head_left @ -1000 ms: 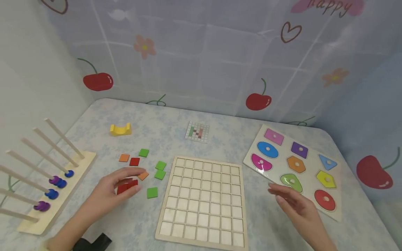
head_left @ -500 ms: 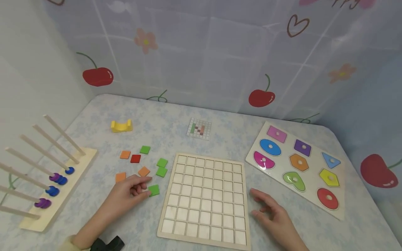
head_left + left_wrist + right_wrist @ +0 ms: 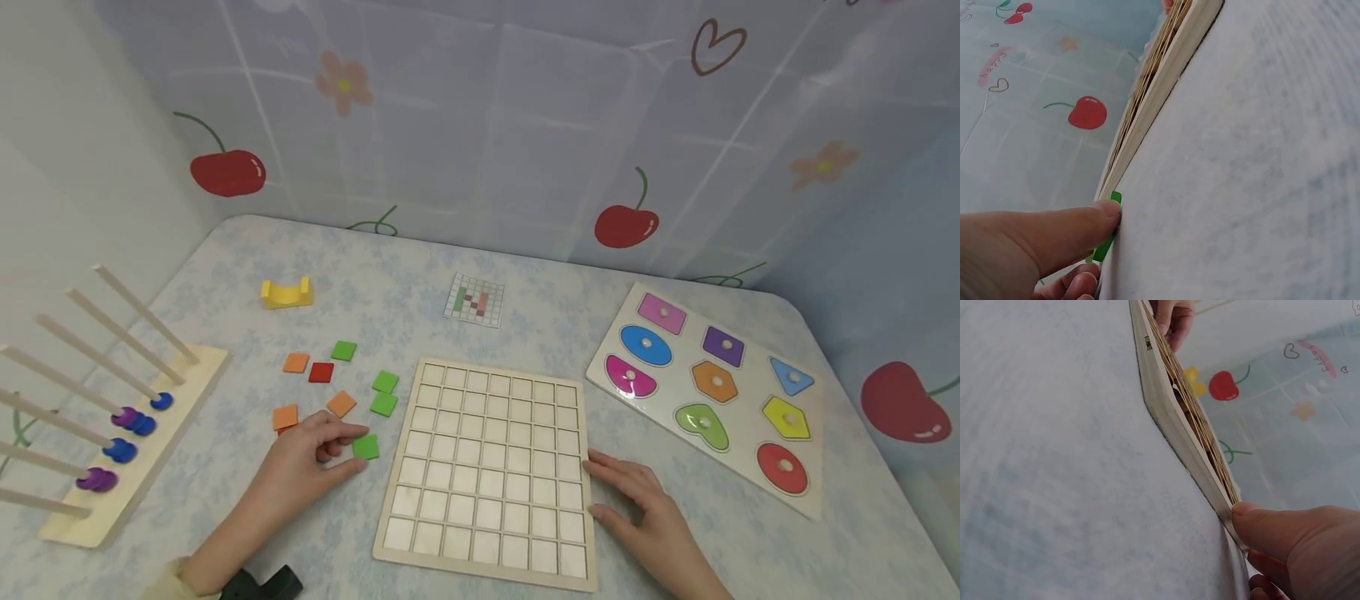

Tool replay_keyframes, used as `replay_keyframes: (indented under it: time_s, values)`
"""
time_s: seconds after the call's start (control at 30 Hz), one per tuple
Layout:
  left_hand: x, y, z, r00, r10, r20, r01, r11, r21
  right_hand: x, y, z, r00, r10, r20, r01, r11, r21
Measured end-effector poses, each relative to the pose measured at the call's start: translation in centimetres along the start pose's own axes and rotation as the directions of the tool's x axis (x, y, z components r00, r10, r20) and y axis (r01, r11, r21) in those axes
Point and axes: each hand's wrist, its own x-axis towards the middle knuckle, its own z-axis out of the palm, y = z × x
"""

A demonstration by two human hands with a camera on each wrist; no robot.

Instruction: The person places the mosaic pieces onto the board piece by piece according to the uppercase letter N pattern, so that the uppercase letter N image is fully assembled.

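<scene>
In the head view, my left hand point(image 3: 303, 454) has its thumb and index finger at opposite edges of a green square tile point(image 3: 365, 447), pinching it low at the table; the left wrist view shows the thumb against this green tile point(image 3: 1108, 234). My right hand point(image 3: 652, 517) touches the right edge of the wooden grid board point(image 3: 591, 558) with thumb and fingertips. In the right wrist view, that thumb lies at the board's rim point(image 3: 1194, 465). More green tiles point(image 3: 384, 404), orange tiles point(image 3: 342, 404) and a red tile point(image 3: 321, 372) lie around the left hand. Another red tile is mostly hidden behind it.
A peg stand point(image 3: 202, 358) with purple and blue beads stands at the left. Behind the tiles sits a yellow curved block point(image 3: 287, 293). A small pattern card point(image 3: 474, 300) lies beyond the grid board. At right is a shape puzzle board point(image 3: 738, 417).
My left hand has moved from the red tiles rightward to the green tile. My right hand has shifted left from beside the shape puzzle onto the grid board's edge.
</scene>
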Motion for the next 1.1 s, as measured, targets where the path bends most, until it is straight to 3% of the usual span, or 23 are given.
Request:
replay_keyframes:
  time_s: [0.5,0.7,1.1]
  values:
    - [-0.26,-0.05,0.67,0.998,0.052,-0.022,-0.050,0.998,0.048,-0.72,0.33,-0.14,0.999,0.026,0.035,-0.025,0.999,-0.027]
    - [-0.06,0.06,0.53,0.996,0.082,-0.028,-0.082,0.997,-0.006,-0.45,0.18,-0.40,1.000,0.012,0.027,-0.011,1.000,-0.020]
    - [-0.46,-0.17,0.26,0.997,0.073,-0.030,-0.076,0.994,-0.080,0.16,-0.21,-0.29,1.000,0.001,0.027,-0.001,1.000,0.015]
